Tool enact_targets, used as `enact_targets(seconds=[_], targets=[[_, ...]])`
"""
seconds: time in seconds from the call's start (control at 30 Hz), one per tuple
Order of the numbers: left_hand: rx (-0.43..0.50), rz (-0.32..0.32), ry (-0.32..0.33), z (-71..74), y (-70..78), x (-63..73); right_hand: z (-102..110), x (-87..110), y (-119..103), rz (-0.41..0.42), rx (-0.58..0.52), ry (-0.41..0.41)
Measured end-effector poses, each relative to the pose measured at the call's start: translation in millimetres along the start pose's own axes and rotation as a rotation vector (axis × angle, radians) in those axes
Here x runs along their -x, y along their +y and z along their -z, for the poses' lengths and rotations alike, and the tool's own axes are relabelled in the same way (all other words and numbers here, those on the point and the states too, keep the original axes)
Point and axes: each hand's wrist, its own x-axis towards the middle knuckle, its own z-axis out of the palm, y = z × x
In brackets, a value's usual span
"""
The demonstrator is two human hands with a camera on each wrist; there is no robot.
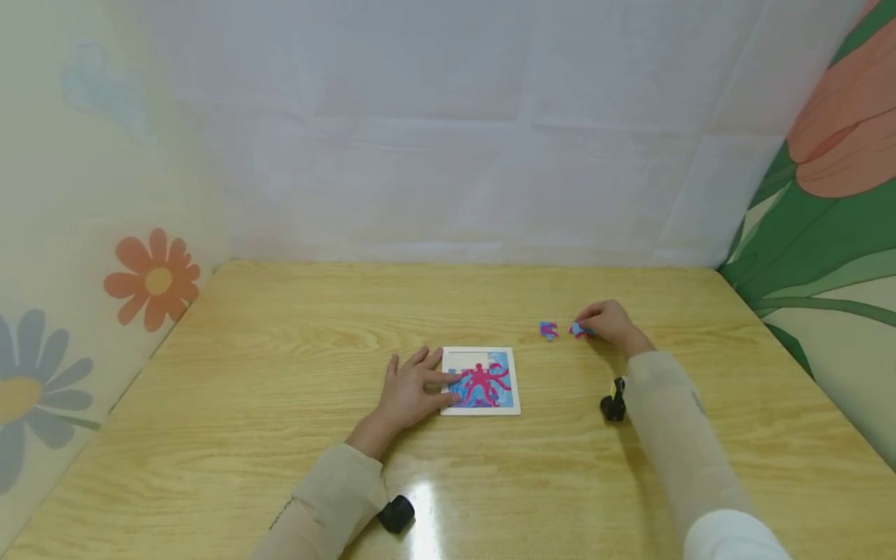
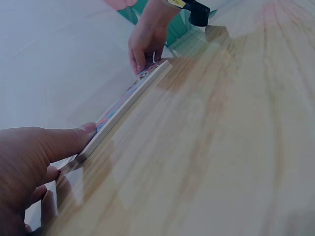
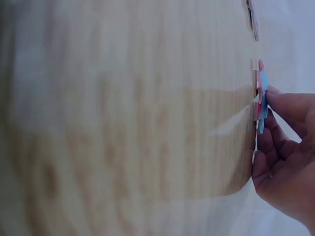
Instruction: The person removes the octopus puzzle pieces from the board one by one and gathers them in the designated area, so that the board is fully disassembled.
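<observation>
A square jigsaw puzzle in a white frame (image 1: 516,389) lies on the table, its picture a pink octopus on blue. Its upper left part shows bare white backing. My left hand (image 1: 411,393) rests at the frame's left side with fingers spread, the thumb and a finger reaching over the puzzle. In the left wrist view that thumb (image 2: 74,140) touches the frame's edge. To the right, my right hand (image 1: 607,323) pinches a blue and pink puzzle piece (image 3: 264,96) by its edge, tilted just off the tabletop. Left of it lies another puzzle piece (image 1: 548,330).
The wooden table (image 1: 280,327) meets a white cloth backdrop (image 1: 434,155) at the back. Painted flower walls stand left and right. A black wrist camera (image 1: 614,400) hangs by the right forearm, another black device (image 1: 397,513) by the left.
</observation>
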Motion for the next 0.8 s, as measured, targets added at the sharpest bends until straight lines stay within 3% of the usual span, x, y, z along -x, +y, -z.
enact_targets(seconds=[0.1,0.17,0.4,0.5,0.57,0.63,0.7,0.73,0.8], targets=[[0.007,0.002,0.001,0.4,-0.1,0.1,-4.2,-15.8,26.8,0.019,0.022,0.037],[0.009,0.002,0.002,0.6,-0.1,0.0,-7.1,-28.9,46.2,-0.038,0.057,0.043],[0.019,-0.002,0.003,1.2,0.1,-0.8,-12.3,-75.6,124.6,-0.058,0.075,0.057],[0.022,-0.005,0.004,0.7,-0.2,-1.4,-12.2,-85.0,138.8,-0.064,0.085,0.072],[0.026,-0.003,0.003,0.5,-0.1,-1.3,-10.4,-80.2,130.0,-0.069,0.082,0.074],[0.028,0.001,0.003,0.7,0.3,-0.9,-7.1,-61.5,97.5,-0.08,0.072,0.088],[0.028,0.006,0.003,0.6,0.7,-0.5,-1.0,-26.9,39.6,-0.073,0.053,0.107],[0.027,0.008,0.003,0.7,1.0,-0.2,2.9,-2.8,-2.1,-0.077,0.05,0.106],[0.025,0.01,0.005,1.1,1.5,0.4,6.8,19.5,-41.3,-0.064,0.039,0.135]])
